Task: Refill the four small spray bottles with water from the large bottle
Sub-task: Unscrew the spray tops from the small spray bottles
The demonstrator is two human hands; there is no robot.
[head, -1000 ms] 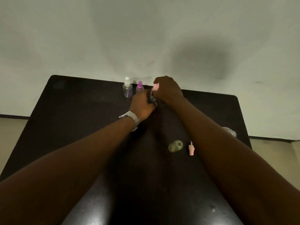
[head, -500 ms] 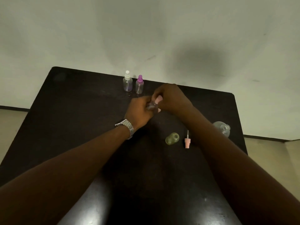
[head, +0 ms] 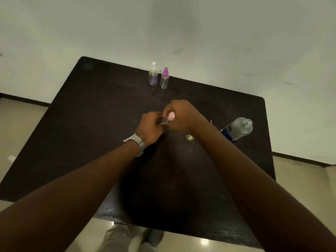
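Left hand [head: 151, 127]: fingers curled closed round the clear body of a small spray bottle [head: 164, 122], held above the middle of the table. Little of the body shows between the fingers; what shows is transparent and glossy. A metal link watch [head: 136, 142] sits on that wrist.

Right hand [head: 181, 115]: fingers bent in tight, pinching the pink spray cap [head: 171, 116] at the top of the same bottle. The cap is rounded, matte and opaque. Both hands touch across the bottle.

Two more spray bottles stand upright at the far edge, just beside each other. The white-capped bottle [head: 153, 74] is on the left, with a clear body tinted faintly violet low down. The purple-capped bottle [head: 165, 78] is on the right, also clear, and narrow and cylindrical.

A yellowish bottle [head: 190, 137] lies close under the right wrist, mostly hidden by the forearm; its shape cannot be judged.

The large bottle [head: 238, 129] is on the right side of the table, well apart from the hands. It is clear plastic with a blue label and a round shoulder narrowing to a short neck.

The table [head: 91, 115] is rectangular with rounded corners, its top very dark with a dull sheen and light scuffing near the front edge. The wall [head: 181, 24] behind it is plain, pale and faintly marked, with a dark skirting strip. The floor [head: 18, 128] is smooth, beige and reflective. Light trousers and shoes [head: 127, 239] show below the near edge.
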